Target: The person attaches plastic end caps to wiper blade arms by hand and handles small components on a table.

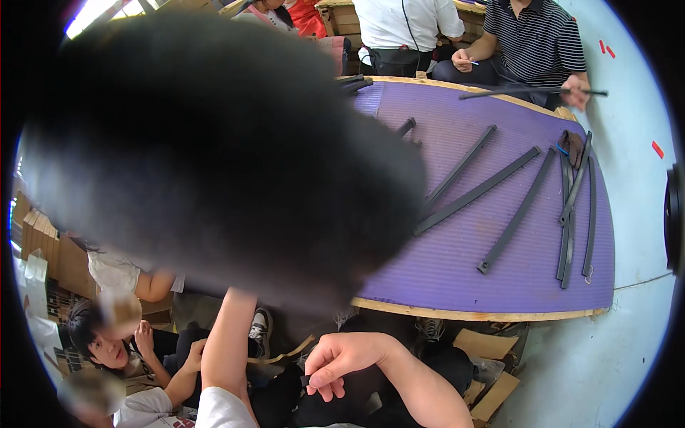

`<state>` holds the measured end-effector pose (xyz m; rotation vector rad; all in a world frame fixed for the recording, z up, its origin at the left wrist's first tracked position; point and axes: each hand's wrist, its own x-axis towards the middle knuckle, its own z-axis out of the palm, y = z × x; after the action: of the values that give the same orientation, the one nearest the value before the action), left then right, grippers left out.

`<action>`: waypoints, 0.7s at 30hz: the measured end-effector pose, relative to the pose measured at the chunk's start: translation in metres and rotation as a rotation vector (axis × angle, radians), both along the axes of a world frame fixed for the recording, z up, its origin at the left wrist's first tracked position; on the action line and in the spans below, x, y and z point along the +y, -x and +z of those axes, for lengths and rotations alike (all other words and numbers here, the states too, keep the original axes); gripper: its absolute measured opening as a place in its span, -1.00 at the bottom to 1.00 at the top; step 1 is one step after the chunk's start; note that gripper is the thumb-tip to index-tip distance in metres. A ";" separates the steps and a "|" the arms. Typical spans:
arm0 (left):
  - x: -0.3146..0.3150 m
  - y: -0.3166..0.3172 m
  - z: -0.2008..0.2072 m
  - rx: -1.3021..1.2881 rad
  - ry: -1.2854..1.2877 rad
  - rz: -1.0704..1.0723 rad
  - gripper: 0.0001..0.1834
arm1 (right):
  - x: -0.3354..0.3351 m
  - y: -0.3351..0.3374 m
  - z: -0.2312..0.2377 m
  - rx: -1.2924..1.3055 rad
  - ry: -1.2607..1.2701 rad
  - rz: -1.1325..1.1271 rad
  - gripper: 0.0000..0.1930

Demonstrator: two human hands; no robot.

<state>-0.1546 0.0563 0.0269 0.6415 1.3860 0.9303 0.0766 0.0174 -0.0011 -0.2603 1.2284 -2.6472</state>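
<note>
My right hand [349, 362] is closed in front of my lap, pinching a small black piece [306, 381] between thumb and fingers. My left forearm [227, 349] reaches up and away behind a large dark blurred shape [235, 164]. That shape fills much of the view's left side, and I cannot make out what it is. It hides my left hand and what the hand may hold. Beyond my right hand, several long black bars [478, 189] lie on the purple ribbed mat [457, 278] covering the table.
A dark glove [573, 150] lies among the bars at the right end. Across the table, a person in a striped shirt [539, 43] holds a black bar [531, 91]. Other people sit at the lower left. Cardboard [492, 385] is below the table, beside a pale wall [631, 235].
</note>
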 end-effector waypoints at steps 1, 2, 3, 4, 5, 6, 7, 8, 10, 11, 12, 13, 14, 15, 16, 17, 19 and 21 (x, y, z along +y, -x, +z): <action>0.003 -0.009 0.002 -0.085 0.011 0.018 -0.77 | 0.001 -0.004 -0.003 -0.008 0.000 -0.012 -0.69; 0.001 -0.009 0.007 -0.153 0.019 0.058 -0.78 | 0.000 -0.002 -0.003 -0.005 -0.001 -0.003 -0.69; 0.001 -0.005 0.004 -0.150 0.017 0.066 -0.78 | 0.000 0.000 -0.003 -0.003 -0.009 0.004 -0.69; 0.002 0.000 -0.005 -0.156 0.014 0.028 -0.75 | 0.001 0.001 -0.003 -0.003 -0.017 0.011 -0.69; 0.003 0.001 -0.007 -0.161 0.010 -0.014 -0.72 | 0.000 0.000 -0.003 -0.002 -0.021 0.017 -0.69; 0.003 -0.001 -0.007 -0.161 0.005 -0.008 -0.72 | 0.001 -0.001 -0.003 -0.005 -0.014 0.012 -0.69; 0.004 -0.003 -0.009 -0.201 -0.021 -0.017 -0.72 | 0.002 -0.002 -0.003 -0.008 -0.007 0.009 -0.69; 0.006 -0.006 -0.009 -0.240 -0.048 -0.025 -0.71 | 0.004 -0.003 -0.001 -0.009 -0.012 0.018 -0.69; -0.002 -0.003 -0.001 -0.222 -0.079 0.002 -0.75 | 0.004 0.004 0.006 0.010 -0.014 0.044 -0.70; -0.008 0.001 -0.002 -0.215 -0.093 0.003 -0.76 | 0.001 0.010 0.006 0.028 -0.012 0.087 -0.70; -0.012 0.006 -0.006 -0.212 -0.106 0.003 -0.78 | -0.001 0.014 0.007 0.014 -0.004 0.094 -0.71; -0.017 0.014 -0.018 -0.220 -0.116 -0.012 -0.76 | -0.003 0.020 0.008 0.006 0.003 0.110 -0.72; -0.020 0.010 -0.015 -0.188 -0.129 -0.014 -0.75 | 0.001 0.015 0.018 0.042 -0.014 0.147 -0.74; -0.025 0.004 -0.007 -0.123 -0.115 0.033 -0.67 | -0.006 0.029 0.005 0.046 -0.010 0.153 -0.74; -0.015 -0.010 -0.010 -0.106 -0.116 -0.051 -0.58 | -0.004 0.024 0.001 0.046 -0.011 0.120 -0.74; 0.003 -0.039 -0.020 0.112 -0.119 -0.070 -0.54 | 0.004 0.012 -0.004 0.051 -0.054 0.066 -0.77; 0.010 -0.064 -0.032 0.719 -0.574 -0.181 -0.54 | 0.005 0.009 0.003 0.074 -0.052 0.038 -0.82; 0.013 -0.088 -0.046 1.025 -0.705 -0.224 -0.63 | 0.004 0.007 -0.002 0.097 -0.008 0.021 -0.83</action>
<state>-0.0671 0.0696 -0.0192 1.9636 1.7788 0.9302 0.0693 0.0216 -0.0029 -0.4029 1.2568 -2.6394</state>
